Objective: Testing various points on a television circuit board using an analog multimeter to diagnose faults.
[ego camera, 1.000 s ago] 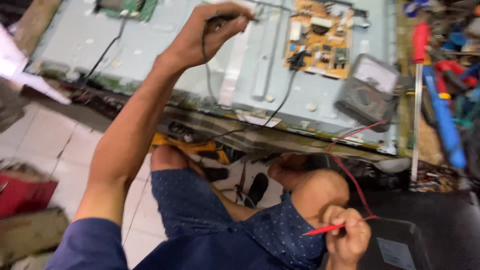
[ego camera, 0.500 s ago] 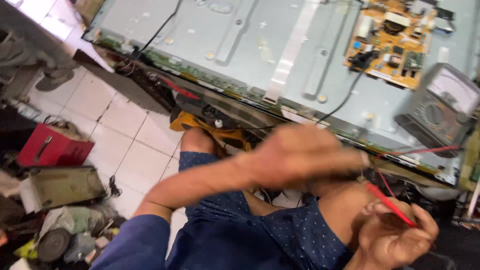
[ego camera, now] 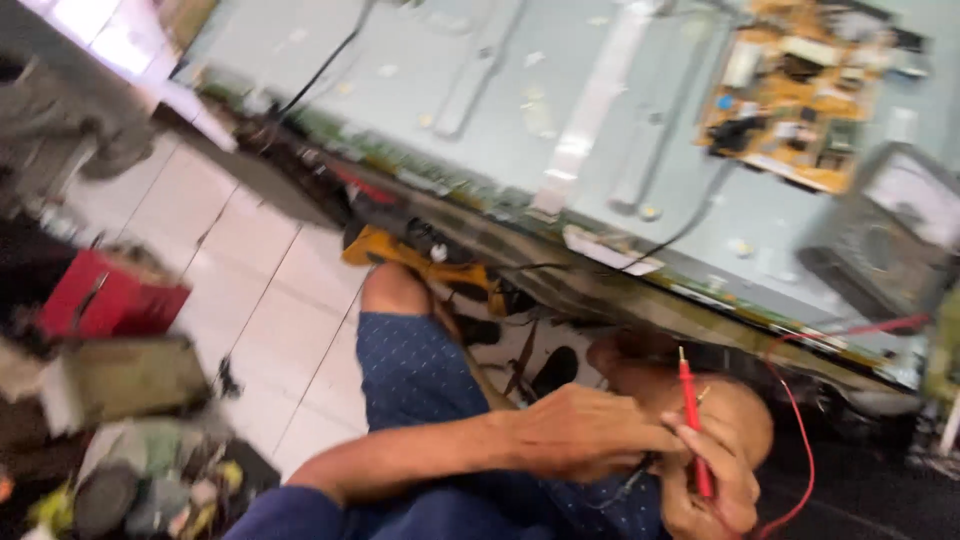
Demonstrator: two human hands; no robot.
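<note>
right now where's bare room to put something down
Free: the white floor tiles between the red box and the knee; the flat panel back left of the circuit board. Crowded: the floor clutter at lower left, the lap where both hands hold the red probe, and the meter corner.

red box (ego camera: pixel 110 295) on tiled floor (ego camera: pixel 270 310)

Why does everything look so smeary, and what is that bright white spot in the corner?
Head view: motion blur smears most of it, worst on the yellow circuit board and grey dial meter; the thin red probe in the right hand stays fairly crisp beside the left hand; bright glare washes out the top-left corner.
</note>
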